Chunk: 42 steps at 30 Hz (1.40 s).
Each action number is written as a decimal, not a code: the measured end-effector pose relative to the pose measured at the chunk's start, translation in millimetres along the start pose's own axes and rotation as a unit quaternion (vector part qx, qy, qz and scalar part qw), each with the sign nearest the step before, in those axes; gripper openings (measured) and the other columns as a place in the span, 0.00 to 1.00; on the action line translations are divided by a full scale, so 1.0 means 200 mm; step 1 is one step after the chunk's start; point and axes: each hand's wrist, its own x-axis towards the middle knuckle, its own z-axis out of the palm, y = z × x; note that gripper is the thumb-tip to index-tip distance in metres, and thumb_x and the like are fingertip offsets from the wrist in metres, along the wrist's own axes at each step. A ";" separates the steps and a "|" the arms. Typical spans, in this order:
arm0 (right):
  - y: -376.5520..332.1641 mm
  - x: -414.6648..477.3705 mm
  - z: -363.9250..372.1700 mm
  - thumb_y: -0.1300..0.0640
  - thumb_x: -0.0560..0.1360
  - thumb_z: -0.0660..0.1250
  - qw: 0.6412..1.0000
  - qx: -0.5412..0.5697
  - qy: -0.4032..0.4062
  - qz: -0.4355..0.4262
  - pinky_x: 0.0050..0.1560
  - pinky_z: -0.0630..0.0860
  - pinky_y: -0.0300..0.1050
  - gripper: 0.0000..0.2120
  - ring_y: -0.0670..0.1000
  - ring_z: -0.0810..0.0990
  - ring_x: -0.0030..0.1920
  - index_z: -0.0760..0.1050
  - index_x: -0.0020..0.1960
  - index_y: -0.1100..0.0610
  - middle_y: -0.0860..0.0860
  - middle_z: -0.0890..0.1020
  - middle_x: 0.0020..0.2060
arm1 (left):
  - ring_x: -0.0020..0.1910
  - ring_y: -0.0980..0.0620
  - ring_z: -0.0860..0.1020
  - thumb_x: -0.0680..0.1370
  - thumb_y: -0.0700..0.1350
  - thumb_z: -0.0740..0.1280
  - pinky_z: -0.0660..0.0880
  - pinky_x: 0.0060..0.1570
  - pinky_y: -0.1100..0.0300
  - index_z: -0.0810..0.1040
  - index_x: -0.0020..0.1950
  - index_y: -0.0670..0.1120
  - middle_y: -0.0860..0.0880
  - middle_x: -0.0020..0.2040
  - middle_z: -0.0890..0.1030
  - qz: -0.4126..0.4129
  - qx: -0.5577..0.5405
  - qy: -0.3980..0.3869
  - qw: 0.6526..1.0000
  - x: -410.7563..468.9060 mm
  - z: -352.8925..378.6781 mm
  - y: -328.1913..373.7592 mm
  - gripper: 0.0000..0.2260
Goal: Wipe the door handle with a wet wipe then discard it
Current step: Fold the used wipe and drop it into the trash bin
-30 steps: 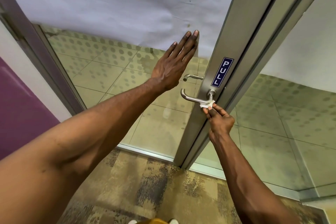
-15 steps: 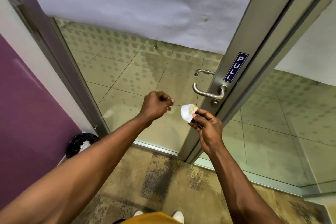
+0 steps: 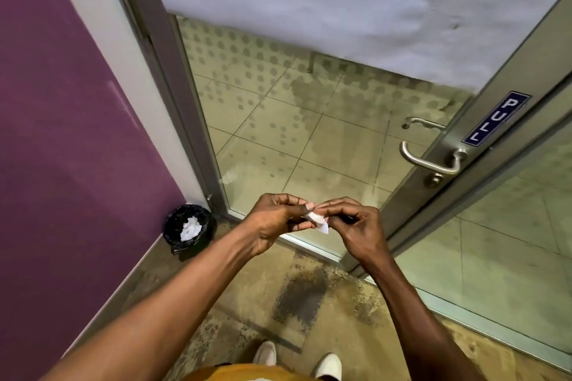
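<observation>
A small crumpled white wet wipe is pinched between the fingertips of both hands, in front of me at waist height. My left hand grips its left end and my right hand grips its right end. The silver lever door handle sticks out from the metal door frame at the right, well above and right of my hands, with nothing touching it. A blue PULL label sits just above it.
A small black bin holding white crumpled tissue stands on the floor by the purple wall, left of my hands. The glass door with a paper sheet over its top is ahead. Patterned carpet and my white shoes are below.
My right hand took the wipe off the handle and came down. My left hand left the glass and joined it on the wipe. The view swung down and left, showing the bin.
</observation>
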 end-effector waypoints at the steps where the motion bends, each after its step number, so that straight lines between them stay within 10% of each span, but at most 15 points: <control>1: 0.00 0.00 0.03 0.74 0.73 0.73 1.000 -0.003 -0.001 -0.002 0.53 0.84 0.46 0.16 0.52 0.88 0.50 0.89 0.49 0.55 0.49 0.89 0.46 | 0.41 0.42 0.90 0.78 0.30 0.77 0.87 0.42 0.61 0.84 0.53 0.31 0.35 0.46 0.89 0.005 -0.002 0.011 1.000 -0.01 -0.03 -0.01 0.05; 11: 0.04 -0.01 0.16 0.64 0.73 0.77 1.000 0.013 -0.020 0.013 0.52 0.85 0.51 0.11 0.53 0.88 0.50 0.89 0.49 0.50 0.49 0.89 0.47 | 0.40 0.48 0.87 0.73 0.26 0.79 0.87 0.45 0.59 0.86 0.45 0.39 0.41 0.41 0.88 0.097 0.042 0.127 0.986 -0.07 -0.15 -0.09 0.09; 19: 0.08 -0.02 0.23 0.62 0.70 0.81 0.997 0.006 -0.058 0.058 0.47 0.81 0.33 0.15 0.45 0.88 0.47 0.87 0.53 0.48 0.43 0.89 0.48 | 0.49 0.40 0.88 0.73 0.30 0.81 0.88 0.58 0.46 0.88 0.48 0.40 0.36 0.49 0.90 0.093 0.050 0.193 0.976 -0.13 -0.20 -0.22 0.08; 31: 0.17 -0.02 0.70 0.57 0.71 0.82 0.979 -0.005 -0.194 0.065 0.50 0.85 0.43 0.05 0.49 0.89 0.46 0.88 0.45 0.51 0.46 0.90 0.44 | 0.37 0.58 0.85 0.72 0.33 0.84 0.82 0.41 0.66 0.88 0.43 0.45 0.51 0.38 0.89 0.068 0.039 0.315 0.946 -0.29 -0.61 -0.42 0.09; 42: 0.24 0.12 1.36 0.58 0.73 0.80 0.941 -0.170 -0.293 -0.003 0.37 0.76 0.46 0.03 0.45 0.82 0.35 0.87 0.44 0.53 0.47 0.88 0.37 | 0.38 0.52 0.81 0.75 0.32 0.80 0.79 0.45 0.59 0.87 0.49 0.38 0.45 0.40 0.87 0.038 0.150 0.305 0.940 -0.31 -1.31 -0.37 0.05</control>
